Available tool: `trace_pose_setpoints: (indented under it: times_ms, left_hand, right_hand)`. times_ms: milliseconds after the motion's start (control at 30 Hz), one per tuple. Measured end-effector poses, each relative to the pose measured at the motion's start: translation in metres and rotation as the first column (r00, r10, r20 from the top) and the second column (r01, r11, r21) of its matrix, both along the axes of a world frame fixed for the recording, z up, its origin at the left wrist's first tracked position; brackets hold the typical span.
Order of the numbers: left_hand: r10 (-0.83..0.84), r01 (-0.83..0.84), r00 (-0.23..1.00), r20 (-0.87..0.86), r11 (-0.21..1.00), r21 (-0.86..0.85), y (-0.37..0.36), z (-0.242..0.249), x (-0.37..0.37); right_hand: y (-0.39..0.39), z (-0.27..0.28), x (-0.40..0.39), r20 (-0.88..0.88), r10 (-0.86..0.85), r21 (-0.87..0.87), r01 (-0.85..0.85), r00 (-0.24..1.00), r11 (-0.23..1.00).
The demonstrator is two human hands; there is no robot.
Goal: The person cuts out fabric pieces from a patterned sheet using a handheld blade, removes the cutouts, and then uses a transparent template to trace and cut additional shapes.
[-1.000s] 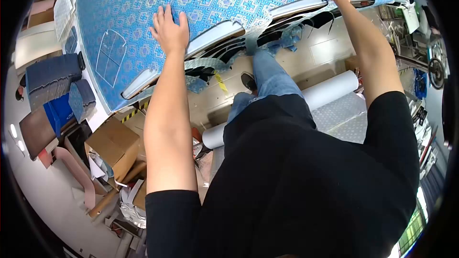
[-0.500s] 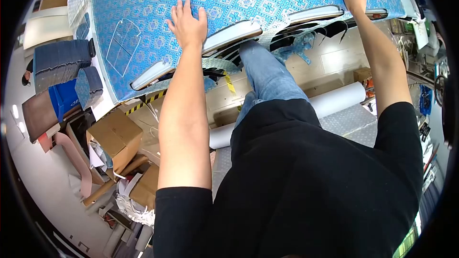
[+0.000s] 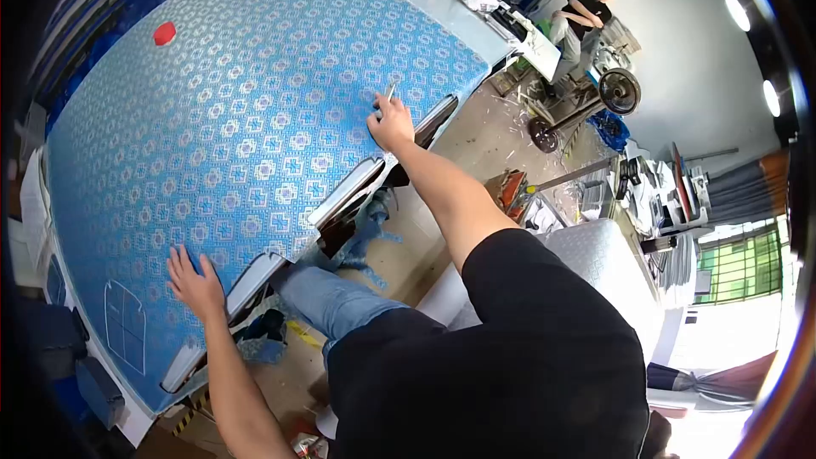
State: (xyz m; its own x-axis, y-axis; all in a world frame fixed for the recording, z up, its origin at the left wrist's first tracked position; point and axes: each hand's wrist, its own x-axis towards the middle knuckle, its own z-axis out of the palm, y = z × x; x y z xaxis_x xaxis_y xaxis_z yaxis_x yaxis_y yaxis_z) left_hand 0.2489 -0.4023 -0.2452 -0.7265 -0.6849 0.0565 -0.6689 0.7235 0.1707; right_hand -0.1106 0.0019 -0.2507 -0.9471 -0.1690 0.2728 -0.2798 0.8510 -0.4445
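Observation:
Blue patterned fabric [image 3: 255, 119] covers the large table, with pale geometric motifs. Flat on its near left part lies my left hand [image 3: 197, 283], fingers spread, holding nothing. My right hand [image 3: 392, 125] rests farther right on the cloth, fingers curled round a slim, light pen-like stick [image 3: 391, 90] that points up and away. Curved cut-outs along the near edge expose a thick pale stack of layers [image 3: 350, 191]. A white outline with crossing lines [image 3: 126, 327] is drawn on the cloth at the lower left.
A red object [image 3: 164, 33] sits on the far left of the cloth. Blue scraps [image 3: 370, 229] hang below the near edge. A white roll [image 3: 442, 293] lies behind me. At the upper right, a person [image 3: 582, 21] sits beyond a wheeled metal stand [image 3: 619, 91].
My view has swung to the right, bringing the seated person and the window into sight. Both hands remain on the cloth in much the same places, the right still gripping the stick.

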Motion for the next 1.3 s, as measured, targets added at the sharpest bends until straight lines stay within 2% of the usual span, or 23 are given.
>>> trace_pose_setpoints:
  times_ms: [67, 200, 533, 600, 800, 933, 1000, 1033, 1133, 1200, 1300]
  left_hand:
    - [0.046, -0.05, 0.997, 0.057, 0.996, 0.073, 0.006, 0.008, -0.003]
    - [0.056, -0.061, 0.995, 0.086, 0.996, 0.059, 0.012, 0.016, -0.004]
    - [0.058, -0.062, 0.996, 0.071, 0.997, 0.054, 0.011, 0.016, -0.003]
    - [0.062, -0.065, 0.996, 0.06, 0.997, 0.041, 0.014, 0.015, -0.004]
    - [0.054, -0.057, 0.998, 0.037, 0.995, 0.081, 0.014, 0.016, -0.002]
    - [0.132, -0.131, 0.991, -0.014, 0.988, 0.083, 0.008, -0.002, 0.014]
    - [0.183, -0.19, 0.974, 0.136, 0.981, 0.045, 0.02, -0.004, 0.025]
    - [0.203, -0.209, 0.971, 0.129, 0.977, 0.037, 0.027, 0.0, 0.032]
    - [0.092, -0.115, 0.981, 0.171, 0.985, 0.125, 0.042, 0.009, 0.069]
    - [0.142, -0.165, 0.973, 0.185, 0.979, 0.119, 0.048, 0.007, 0.085]
    - [0.231, -0.267, 0.945, 0.231, 0.953, 0.139, 0.065, 0.031, 0.079]
  right_hand:
    - [0.0, 0.007, 0.005, 0.043, -0.012, 0.0, 0.012, 0.999, 1.0]
    - [0.002, 0.004, 0.004, 0.068, -0.03, 0.047, 0.027, 0.997, 0.999]
    - [0.003, 0.008, 0.006, 0.044, 0.009, 0.045, -0.011, 0.999, 0.999]
    - [0.006, 0.01, 0.001, 0.099, 0.064, 0.002, -0.065, 0.993, 0.998]
    - [0.006, 0.007, 0.003, 0.086, 0.032, 0.033, -0.035, 0.996, 0.999]
    - [0.005, 0.012, 0.01, 0.129, 0.005, 0.002, -0.005, 0.992, 1.0]
    - [0.007, 0.007, 0.006, 0.114, 0.002, -0.002, -0.002, 0.994, 1.0]
    - [0.006, 0.006, 0.005, 0.095, -0.021, 0.004, 0.02, 0.995, 1.0]
    - [0.008, 0.001, 0.003, 0.095, -0.018, -0.035, 0.021, 0.995, 0.999]
    - [0.005, 0.0, 0.004, 0.086, -0.032, -0.034, 0.035, 0.996, 0.999]
    - [0.006, 0.0, 0.006, 0.094, -0.034, -0.022, 0.036, 0.995, 0.999]
